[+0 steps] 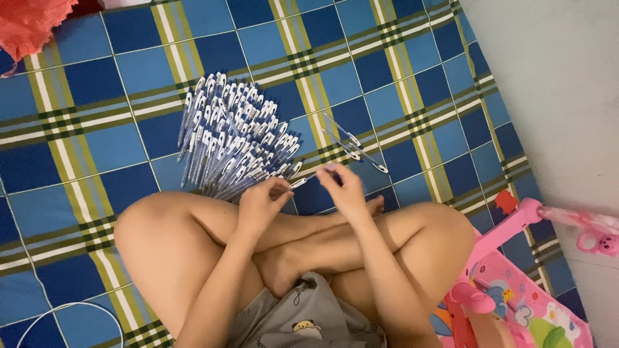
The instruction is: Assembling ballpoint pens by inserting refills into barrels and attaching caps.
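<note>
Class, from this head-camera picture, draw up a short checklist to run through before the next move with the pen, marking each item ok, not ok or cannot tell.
1. Both hands on one pen: left hand and right hand pinch the pen between them: ok.
2. Pen's cap seated: too small to see: cannot tell.
3. Pile of pens within reach, just ahead of the left hand: ok.
4. Loose pens lie apart from the pile, on the right: ok.
5. Checked mat lies flat under the pens: ok.
6. Pink toy stands off from the hands, by the right knee: ok.

One big heap of pens (235, 138), three loose pens (351, 147), one pink toy (516, 290).
</note>
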